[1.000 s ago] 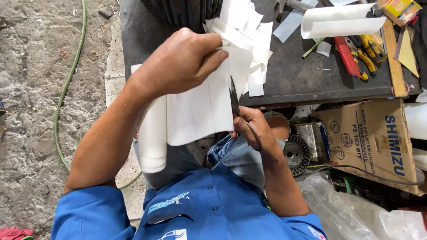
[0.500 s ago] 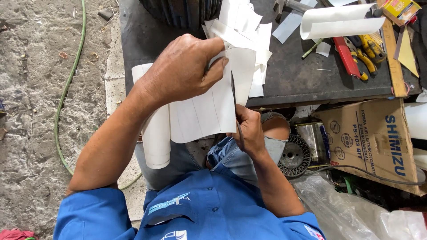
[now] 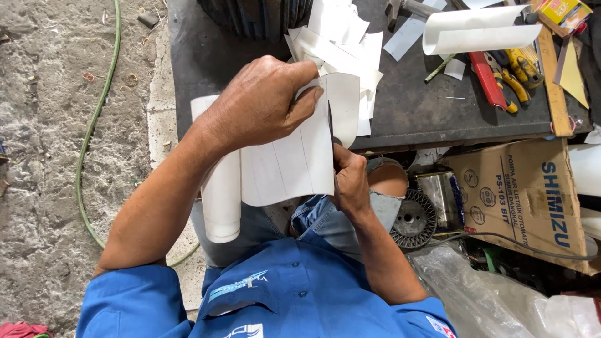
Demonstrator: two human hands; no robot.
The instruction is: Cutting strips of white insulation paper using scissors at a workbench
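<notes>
While the right hand (image 3: 352, 183) closes round a pair of scissors (image 3: 332, 139) just above the lap, its dark blades run up the right edge of a white ruled sheet (image 3: 294, 163). Gripping that sheet's top, the left hand (image 3: 260, 103) pinches it between thumb and fingers; the sheet's left end is curled into a roll (image 3: 220, 200). Beyond lie cut white strips (image 3: 341, 37) on the dark table (image 3: 413, 106), with yellow-handled pliers (image 3: 516, 69) farther right.

blade (image 3: 331, 134): mostly hidden behind white sheet (image 3: 294, 159), centre frame
motor (image 3: 256, 15): cut off, top edge
plastic bag (image 3: 501, 300): cut off, lower right
</notes>
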